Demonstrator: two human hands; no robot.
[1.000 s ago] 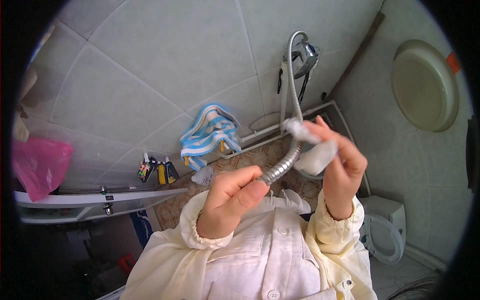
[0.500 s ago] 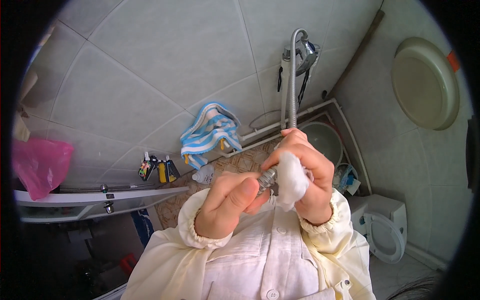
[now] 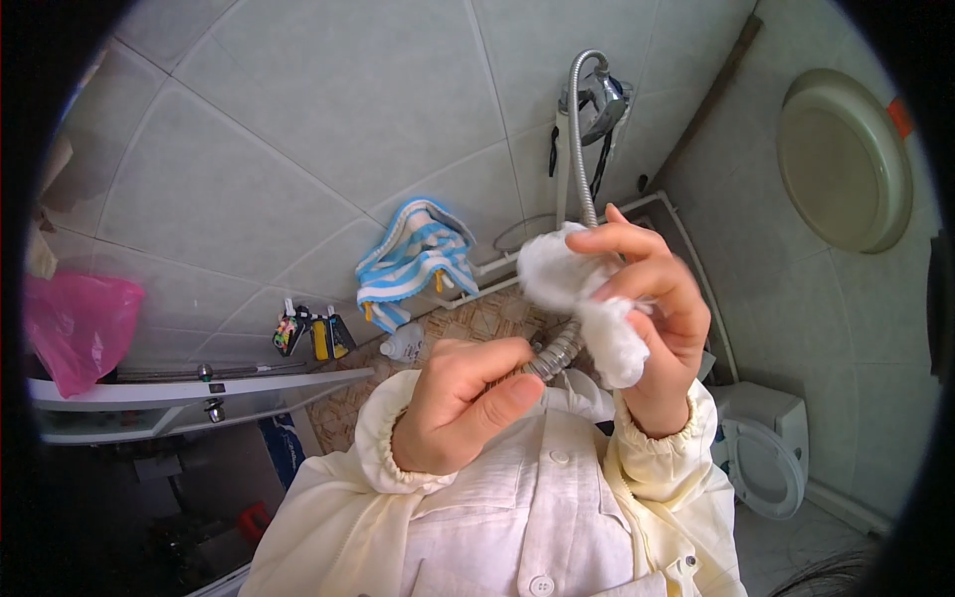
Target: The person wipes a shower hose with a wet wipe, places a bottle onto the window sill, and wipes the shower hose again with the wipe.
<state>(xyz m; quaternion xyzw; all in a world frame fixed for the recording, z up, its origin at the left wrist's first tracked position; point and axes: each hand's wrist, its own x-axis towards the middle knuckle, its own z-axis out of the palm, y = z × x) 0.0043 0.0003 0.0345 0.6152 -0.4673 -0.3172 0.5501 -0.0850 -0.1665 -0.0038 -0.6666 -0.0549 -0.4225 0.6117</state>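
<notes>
My left hand (image 3: 473,398) is closed around a ribbed silver shower hose (image 3: 559,353) in front of my chest. From there the hose runs up behind my right hand to a chrome shower tap (image 3: 603,109) on the tiled wall. Between the curled fingers and thumb of my right hand (image 3: 662,298) is a white cotton wad (image 3: 562,274), pulled wide, with one lobe on the far side of the fingers and another hanging near the thumb. The cotton lies against or just beside the hose; exact contact is hidden.
A blue-and-white striped towel (image 3: 418,259) hangs ahead, above a white bottle (image 3: 403,341). At left are a pink plastic bag (image 3: 85,328) and a white cabinet edge (image 3: 169,393). A toilet (image 3: 761,448) stands at right, below a round basin (image 3: 841,164) on the wall.
My right hand has moved up and right, its fingers looser, and the cotton has spread out from a compact wad. My left hand still grips the hose, more of which shows.
</notes>
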